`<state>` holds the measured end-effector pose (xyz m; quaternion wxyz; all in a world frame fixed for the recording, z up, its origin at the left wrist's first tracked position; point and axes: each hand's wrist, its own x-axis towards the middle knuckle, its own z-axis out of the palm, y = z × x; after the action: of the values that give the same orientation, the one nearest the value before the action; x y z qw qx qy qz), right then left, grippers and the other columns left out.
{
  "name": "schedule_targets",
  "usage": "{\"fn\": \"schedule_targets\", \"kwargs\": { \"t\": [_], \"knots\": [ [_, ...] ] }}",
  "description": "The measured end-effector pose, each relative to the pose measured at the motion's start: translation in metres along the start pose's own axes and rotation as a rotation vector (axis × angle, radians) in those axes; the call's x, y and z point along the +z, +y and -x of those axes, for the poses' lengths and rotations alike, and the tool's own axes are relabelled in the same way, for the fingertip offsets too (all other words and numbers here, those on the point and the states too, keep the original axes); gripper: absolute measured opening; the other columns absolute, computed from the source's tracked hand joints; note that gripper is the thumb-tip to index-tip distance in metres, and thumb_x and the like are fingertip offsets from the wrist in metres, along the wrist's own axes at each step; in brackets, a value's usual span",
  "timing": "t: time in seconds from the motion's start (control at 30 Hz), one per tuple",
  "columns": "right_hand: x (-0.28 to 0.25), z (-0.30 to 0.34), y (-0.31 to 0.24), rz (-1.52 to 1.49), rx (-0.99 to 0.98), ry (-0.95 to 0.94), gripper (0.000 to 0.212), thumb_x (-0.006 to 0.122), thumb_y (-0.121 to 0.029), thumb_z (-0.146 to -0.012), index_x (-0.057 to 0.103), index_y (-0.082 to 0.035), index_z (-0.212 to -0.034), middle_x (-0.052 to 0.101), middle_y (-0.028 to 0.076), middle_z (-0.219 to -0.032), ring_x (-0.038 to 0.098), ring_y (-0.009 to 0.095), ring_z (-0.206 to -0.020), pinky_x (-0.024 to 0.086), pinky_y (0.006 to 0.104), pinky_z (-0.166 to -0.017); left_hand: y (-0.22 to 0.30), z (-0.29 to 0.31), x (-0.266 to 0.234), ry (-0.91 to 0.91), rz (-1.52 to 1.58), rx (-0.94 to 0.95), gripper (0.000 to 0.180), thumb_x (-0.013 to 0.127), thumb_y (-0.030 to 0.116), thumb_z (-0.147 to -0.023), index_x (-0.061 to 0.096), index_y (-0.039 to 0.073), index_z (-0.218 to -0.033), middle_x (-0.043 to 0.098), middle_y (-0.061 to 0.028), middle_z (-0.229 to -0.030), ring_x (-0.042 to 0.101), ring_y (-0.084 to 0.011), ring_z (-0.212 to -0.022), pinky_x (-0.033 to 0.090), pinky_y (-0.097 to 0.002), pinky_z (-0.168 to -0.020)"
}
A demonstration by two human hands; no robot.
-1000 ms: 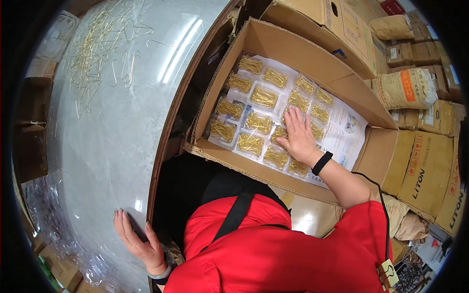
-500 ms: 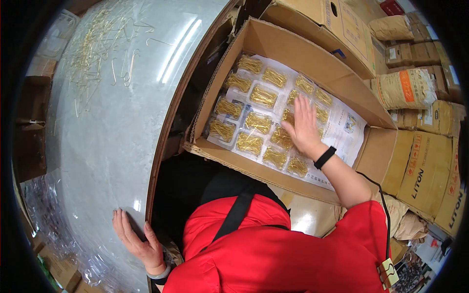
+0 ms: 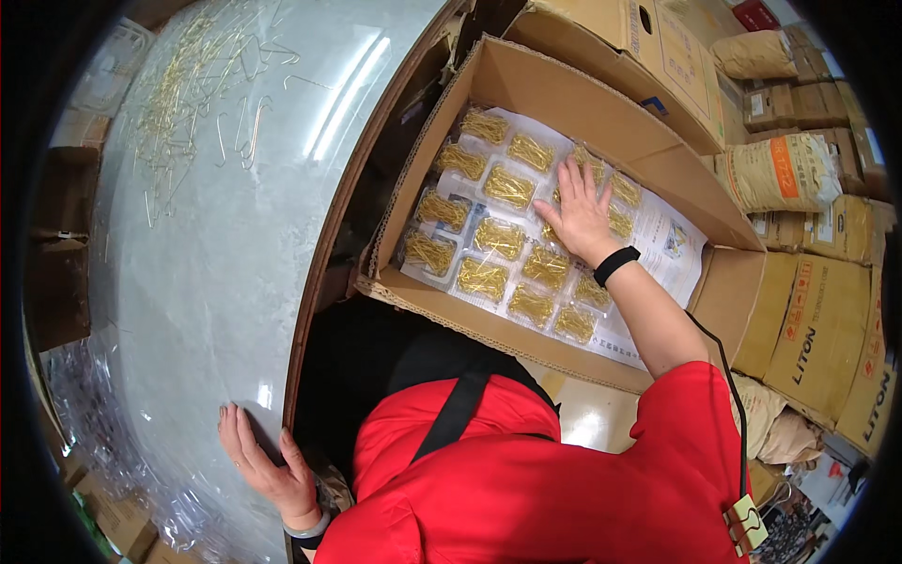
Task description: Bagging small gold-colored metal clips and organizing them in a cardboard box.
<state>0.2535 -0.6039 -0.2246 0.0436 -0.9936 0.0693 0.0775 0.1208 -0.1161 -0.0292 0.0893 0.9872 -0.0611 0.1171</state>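
Observation:
My right hand [image 3: 581,209] lies flat with fingers spread over the packs in a large cardboard box [image 3: 573,103]. Beneath its palm and fingers some packs are partly hidden. The packs are clear plastic trays, each filled with gold-coloured wire hooks [image 3: 508,186], set in rows on a printed paper sheet [image 3: 672,246]. My left hand [image 3: 268,465] rests at the near edge of the grey table [image 3: 235,310], fingers stretched out and nothing in them. Far up the table lies a loose heap of gold wire hooks [image 3: 178,94], with a few single hooks [image 3: 252,132] beside it.
Crumpled clear plastic [image 3: 141,470] spreads along the table's left side. Beyond the open box stands another carton [image 3: 648,56]. Stacked cartons [image 3: 817,320] and a wrapped sack [image 3: 780,174] fill the right. A black cord [image 3: 728,362] runs beside my right arm.
My right hand has moved slightly up and away from me over the packs, uncovering some nearer ones. My left hand stays in place on the table.

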Motion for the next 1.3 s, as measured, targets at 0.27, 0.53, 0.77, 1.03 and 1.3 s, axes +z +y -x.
{"fn": "schedule_targets", "kwargs": {
  "t": [0.27,0.53,0.77,1.03,1.3],
  "knots": [
    [0.0,0.006,0.005,-0.119,-0.036,0.083,0.079,0.048,-0.059,-0.098,0.028,-0.01,-0.156,0.022,0.016,-0.164,0.016,0.039,-0.152,0.011,0.0627,-0.12,0.0,0.0,-0.001,0.001,0.003,0.009,0.05,0.058,0.018,-0.098,0.047,-0.007,-0.14,0.049,-0.026,-0.143,0.046,-0.0452,-0.133,0.034,-0.0536,-0.113],
    [-0.003,0.004,0.018,-0.088,-0.1,0.249,0.069,0.045,-0.054,-0.101,0.034,-0.01,-0.153,0.025,0.017,-0.162,0.018,0.039,-0.151,0.012,0.0609,-0.121,0.003,-0.002,0.002,-0.002,0.015,-0.005,0.05,0.057,0.018,-0.099,0.047,-0.007,-0.141,0.049,-0.0259,-0.144,0.045,-0.045,-0.135,0.033,-0.0538,-0.114],
    [-0.008,-0.006,0.011,-0.101,-0.1,0.094,0.064,0.043,-0.053,-0.102,0.039,-0.012,-0.15,0.03,0.018,-0.16,0.02,0.039,-0.151,0.016,0.0607,-0.121,-0.002,0.001,0.002,-0.003,0.009,0.003,0.046,0.055,0.014,-0.1,0.047,-0.005,-0.142,0.047,-0.0234,-0.146,0.045,-0.0414,-0.136,0.033,-0.0495,-0.114],
    [-0.107,-0.009,0.053,0.175,-0.167,0.807,0.056,0.069,-0.015,-0.087,0.051,-0.009,-0.139,0.05,0.015,-0.142,0.045,0.036,-0.133,0.035,0.0463,-0.114,0.002,0.0,-0.001,0.002,-0.03,0.022,0.047,0.055,0.015,-0.101,0.047,-0.004,-0.142,0.049,-0.0234,-0.145,0.046,-0.0423,-0.135,0.034,-0.0498,-0.114],
    [-0.111,-0.034,0.113,0.231,0.031,0.641,0.048,0.069,-0.013,-0.088,0.055,-0.014,-0.134,0.065,0.006,-0.103,0.062,0.026,-0.098,0.047,0.042,-0.085,0.001,-0.002,-0.001,0.01,-0.029,0.035,0.046,0.055,0.015,-0.101,0.047,-0.004,-0.142,0.049,-0.0233,-0.145,0.046,-0.0419,-0.135,0.034,-0.0497,-0.114]
  ]
}}
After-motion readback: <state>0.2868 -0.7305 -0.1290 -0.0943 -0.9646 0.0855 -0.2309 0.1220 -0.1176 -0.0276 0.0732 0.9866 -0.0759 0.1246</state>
